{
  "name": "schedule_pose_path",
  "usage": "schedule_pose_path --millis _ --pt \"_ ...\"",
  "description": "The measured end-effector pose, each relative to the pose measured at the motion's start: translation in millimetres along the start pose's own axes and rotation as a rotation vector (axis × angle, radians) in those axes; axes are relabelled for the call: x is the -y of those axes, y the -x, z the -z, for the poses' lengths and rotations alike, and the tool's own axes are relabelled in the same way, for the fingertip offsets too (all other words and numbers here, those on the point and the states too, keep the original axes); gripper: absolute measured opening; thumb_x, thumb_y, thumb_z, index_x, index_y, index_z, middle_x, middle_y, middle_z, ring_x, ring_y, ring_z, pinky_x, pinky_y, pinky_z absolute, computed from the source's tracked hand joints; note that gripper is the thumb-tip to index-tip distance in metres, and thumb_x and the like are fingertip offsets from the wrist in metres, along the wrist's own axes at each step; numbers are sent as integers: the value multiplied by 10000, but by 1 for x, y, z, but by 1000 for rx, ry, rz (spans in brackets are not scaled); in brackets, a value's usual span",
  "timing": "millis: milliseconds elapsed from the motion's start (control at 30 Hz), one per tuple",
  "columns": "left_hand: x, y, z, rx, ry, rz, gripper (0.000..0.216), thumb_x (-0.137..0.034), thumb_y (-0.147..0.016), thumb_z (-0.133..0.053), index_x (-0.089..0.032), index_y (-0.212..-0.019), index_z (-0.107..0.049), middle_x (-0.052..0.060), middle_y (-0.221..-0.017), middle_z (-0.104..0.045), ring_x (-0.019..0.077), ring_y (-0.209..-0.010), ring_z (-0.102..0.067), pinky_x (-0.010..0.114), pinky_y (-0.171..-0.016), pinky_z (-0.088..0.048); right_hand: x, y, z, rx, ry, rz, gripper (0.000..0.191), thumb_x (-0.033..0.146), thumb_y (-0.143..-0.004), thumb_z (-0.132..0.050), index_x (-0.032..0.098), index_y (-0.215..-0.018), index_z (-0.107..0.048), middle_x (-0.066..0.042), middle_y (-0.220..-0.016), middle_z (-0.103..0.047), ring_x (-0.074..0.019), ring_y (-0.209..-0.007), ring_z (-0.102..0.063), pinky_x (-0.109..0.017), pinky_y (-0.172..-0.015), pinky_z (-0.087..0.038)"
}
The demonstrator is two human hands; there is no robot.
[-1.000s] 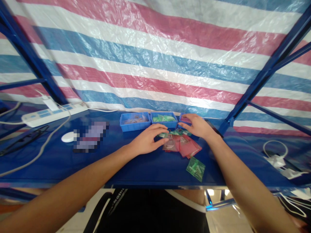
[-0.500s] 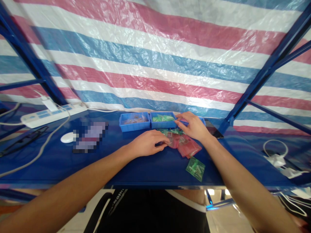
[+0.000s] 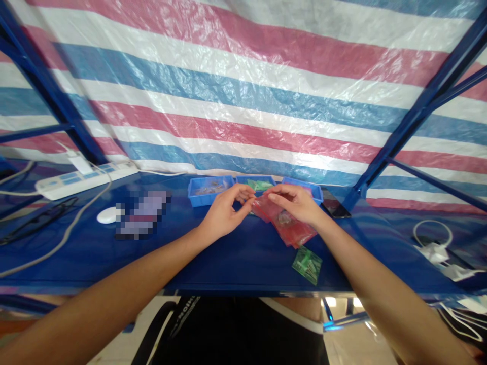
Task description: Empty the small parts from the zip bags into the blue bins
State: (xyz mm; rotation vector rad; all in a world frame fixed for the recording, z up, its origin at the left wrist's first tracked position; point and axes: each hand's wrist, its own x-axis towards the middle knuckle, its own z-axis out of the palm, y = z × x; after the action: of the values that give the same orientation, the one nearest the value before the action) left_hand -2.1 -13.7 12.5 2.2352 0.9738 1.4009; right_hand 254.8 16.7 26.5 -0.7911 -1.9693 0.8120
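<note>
Both hands were raised a little above the glossy blue tabletop (image 3: 228, 258) and met over its middle. The left hand (image 3: 224, 215) was curled, thumb and forefinger pinched together on the near corner of a small red translucent plastic bag (image 3: 266, 207), with the other fingers folded loosely behind. The right hand (image 3: 299, 203) gripped the same bag from the other side, its thumb on top and its fingers closed underneath. The bag was stretched between the two hands, clear of the table and just in front of the trays.

Beneath the right wrist lay a loose heap of similar red plastic bags (image 3: 297, 233), fanned out flat on the surface. A single green plastic bag (image 3: 307, 264) lay apart from that heap, nearer the table's front edge.

Behind the hands stood three shallow blue plastic trays in a row. The left tray (image 3: 205, 190) held reddish-brown contents, the middle tray (image 3: 261, 182) held green bags, and the right tray (image 3: 306, 185) was partly hidden by the right hand, so what it held could not be told. A black phone (image 3: 335, 207) lay just right of the trays.

Far to the left were a white power strip (image 3: 81, 177) and a white computer mouse (image 3: 108, 215) — well away from the hands. A coiled white cable (image 3: 433, 243) sat at the far right. A red, white and blue striped tarpaulin (image 3: 243, 101) hung behind the table.
</note>
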Motion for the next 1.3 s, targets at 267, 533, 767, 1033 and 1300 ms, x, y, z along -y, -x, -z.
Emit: schedule_pose_path --millis 267,533,767,1033,1300 --pt "8 -1 -5 63 159 121 391 -438 -966 -759 -207 -1268 -670 97 -1133 -795 234 -1009 -778 366 -931 -627 -4 -4 -11 -57 -196 -103 341 551 -869 -850 250 -1030 -862 -52 -1060 -851 -248 -936 -776 -383 -891 -599" --pt "11 1 -7 122 186 172 427 -469 -934 -790 -206 -1257 -695 72 -1052 -825 239 -944 -801 368 -923 -632 -11 -5 -15 -60 -307 -118 330 488 -818 -908 235 -1022 -849 -60 -1046 -849 -231 -931 -779 -382 -908 -598" --pt "13 1 -6 155 232 252 375 -537 -956 -740 -195 -1107 -763 71 -993 -826 241 -870 -795 344 -828 -627 -6 -6 -18 -143 -356 -128 315 477 -790 -926 232 -964 -829 -53 -999 -846 -222 -899 -774 -370 -875 -599" --pt "18 2 -9 94 318 300 418 -500 -877 -840 -179 -1128 -750 89 -1012 -831 261 -921 -804 376 -868 -638 -8 -7 -16 -137 -326 -92 345 505 -789 -926 237 -976 -816 -49 -997 -837 -219 -910 -768 -374 -894 -600" --pt "17 0 -7 64 318 283 372 -471 -889 -831 -180 -1111 -770 91 -1052 -835 247 -931 -804 350 -861 -633 -8 -8 -17 -131 -333 -96 338 473 -775 -942 230 -959 -796 -31 -927 -819 -188 -820 -748 -336 -811 -594"
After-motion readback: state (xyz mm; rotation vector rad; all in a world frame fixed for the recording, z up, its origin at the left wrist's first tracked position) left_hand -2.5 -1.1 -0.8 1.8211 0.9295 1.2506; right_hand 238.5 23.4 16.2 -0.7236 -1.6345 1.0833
